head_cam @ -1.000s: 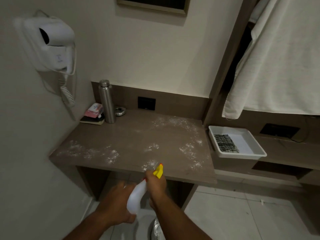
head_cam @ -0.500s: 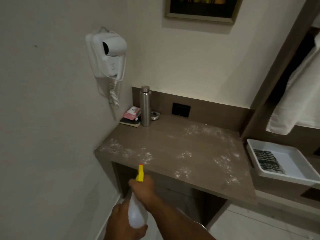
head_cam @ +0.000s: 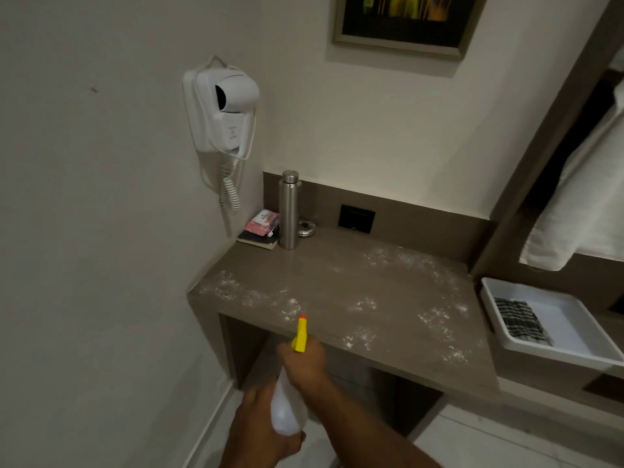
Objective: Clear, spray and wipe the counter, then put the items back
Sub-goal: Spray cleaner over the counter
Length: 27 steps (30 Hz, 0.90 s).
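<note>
- The right hand [head_cam: 304,363] is wrapped round the neck of a white spray bottle [head_cam: 287,410], just behind its yellow nozzle [head_cam: 300,336], which points at the front edge of the worktop [head_cam: 337,285].
- The left hand [head_cam: 260,430] cups the bottle's base from below, fingers closed on it.
- The bottle hangs in front of the worktop, below its edge and not touching it.
- White powdery specks [head_cam: 435,319] lie scattered over the brown worktop.
- In the back left corner stands an upright steel flask [head_cam: 288,211]; just left of it, a pink packet [head_cam: 261,222] lies on a dark notebook [head_cam: 257,239]. A small metal dish [head_cam: 306,228] sits just right of the flask.
- A white tray [head_cam: 574,352] holding a striped cloth [head_cam: 518,319] sits on the lower shelf to the right.
- A white hairdryer [head_cam: 229,106] hangs on the left wall.
</note>
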Motion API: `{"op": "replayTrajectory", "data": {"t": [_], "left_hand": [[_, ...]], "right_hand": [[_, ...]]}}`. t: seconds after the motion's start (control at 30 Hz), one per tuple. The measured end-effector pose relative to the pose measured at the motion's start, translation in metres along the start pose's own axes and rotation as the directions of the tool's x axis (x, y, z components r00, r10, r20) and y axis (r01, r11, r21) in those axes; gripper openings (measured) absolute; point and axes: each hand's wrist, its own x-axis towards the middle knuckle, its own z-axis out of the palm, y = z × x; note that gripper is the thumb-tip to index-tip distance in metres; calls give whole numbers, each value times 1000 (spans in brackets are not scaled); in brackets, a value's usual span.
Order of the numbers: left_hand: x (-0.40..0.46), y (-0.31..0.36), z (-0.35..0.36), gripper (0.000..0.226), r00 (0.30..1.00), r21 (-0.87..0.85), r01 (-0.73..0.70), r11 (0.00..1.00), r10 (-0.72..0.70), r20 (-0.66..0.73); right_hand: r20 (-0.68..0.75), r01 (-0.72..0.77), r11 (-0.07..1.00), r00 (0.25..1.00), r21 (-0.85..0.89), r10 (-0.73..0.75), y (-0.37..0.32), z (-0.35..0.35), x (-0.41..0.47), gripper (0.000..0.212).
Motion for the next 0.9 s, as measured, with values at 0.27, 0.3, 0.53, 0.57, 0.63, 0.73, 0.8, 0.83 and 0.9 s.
{"op": "replayTrajectory", "data": {"t": [0.27,0.3,0.53,0.57,0.63,0.73,0.8,0.83,0.9], "left_hand": [[30,75,37,105,964,-10,-235,972,235,122],[33,85,42,113,958,-23,-252,967,253,132],[37,126,87,126,906,-48,-337,940,338,256],[36,130,94,126,894,-69,-346,936,351,279],[34,136,107,121,870,-97,-359,928,370,324],[32,145,119,124,831,-90,-366,926,369,416],[36,151,126,126,803,-91,-376,922,373,464],[39,154,130,122,788,-92,-392,916,385,481],[44,163,136,106,771,-97,-396,913,388,505]], "right_hand": [[-345,58,995,935,-77,-81,-22,-105,17,29],[-378,67,995,921,-80,-93,-26,-116,19,29],[-457,0,992,887,-126,-58,-16,-184,17,27],[-451,-20,989,891,-144,-48,-12,-191,16,27],[-417,-53,980,908,-190,-31,-3,-204,13,24],[-470,-73,982,882,-174,-18,9,-222,7,27],[-472,-67,985,882,-160,-17,17,-235,3,25],[-461,-53,987,887,-153,-24,22,-243,3,28],[-479,-39,993,878,-112,-20,29,-261,-1,34]]}}
